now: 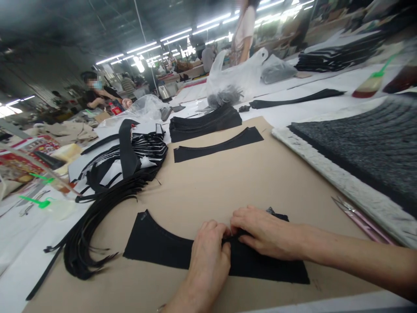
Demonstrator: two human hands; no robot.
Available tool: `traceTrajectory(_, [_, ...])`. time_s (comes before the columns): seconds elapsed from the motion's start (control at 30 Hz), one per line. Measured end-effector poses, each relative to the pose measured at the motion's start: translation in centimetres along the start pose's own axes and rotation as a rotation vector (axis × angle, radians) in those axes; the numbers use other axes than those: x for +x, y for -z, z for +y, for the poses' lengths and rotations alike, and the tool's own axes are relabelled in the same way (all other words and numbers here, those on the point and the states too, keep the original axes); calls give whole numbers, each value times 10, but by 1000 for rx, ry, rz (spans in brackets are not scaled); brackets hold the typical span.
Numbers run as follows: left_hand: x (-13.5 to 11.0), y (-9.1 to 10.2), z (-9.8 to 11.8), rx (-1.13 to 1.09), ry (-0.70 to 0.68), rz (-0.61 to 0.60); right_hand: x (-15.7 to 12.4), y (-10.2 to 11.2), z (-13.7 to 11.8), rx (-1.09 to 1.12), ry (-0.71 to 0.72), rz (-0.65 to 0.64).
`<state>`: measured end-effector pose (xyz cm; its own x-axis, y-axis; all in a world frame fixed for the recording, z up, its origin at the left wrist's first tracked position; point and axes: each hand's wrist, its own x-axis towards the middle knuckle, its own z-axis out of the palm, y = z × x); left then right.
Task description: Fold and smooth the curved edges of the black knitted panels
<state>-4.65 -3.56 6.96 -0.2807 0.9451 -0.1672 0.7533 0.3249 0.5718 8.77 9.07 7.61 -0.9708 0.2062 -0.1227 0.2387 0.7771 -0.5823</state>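
A black curved fabric piece (156,245) lies flat on the tan board, its concave edge facing away from me. At the middle of that edge, my left hand (211,252) pinches the fabric between thumb and fingers. Close beside it, my right hand (260,230) grips the same edge with bent fingers, almost touching the left. The part of the edge under my fingertips is hidden. Farther back on the board rests a similar black curved piece (218,145), and behind it a stack of black pieces (205,124).
Thin black strips (84,230) and cut pieces (143,150) pile up at the left. Pink-handled scissors (361,221) lie right, beside a white slab (325,174) bearing grey-black fabric (368,143). Green-tipped bottles (54,204) stand at left. Other people (244,34) are in the background.
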Motion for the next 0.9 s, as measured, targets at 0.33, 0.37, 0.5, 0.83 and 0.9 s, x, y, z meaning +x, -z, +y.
traceTrajectory(0.33, [-11, -16, 0, 117, -160, 131, -13, -8, 11, -15, 152, 99])
traceTrajectory(0.37, [-12, -19, -1, 138, -193, 167, -14, -8, 13, -31, 170, 108])
traceTrajectory(0.5, [-19, -33, -10, 294, -379, 315, -16, -11, 18, -171, 247, 144])
traceTrajectory(0.83, [-49, -70, -49, 517, -587, 541, -22, -18, 32, -427, 484, 166])
traceTrajectory(0.9, [-48, -65, -49, 503, -581, 532, -24, -16, 33, -440, 478, 154])
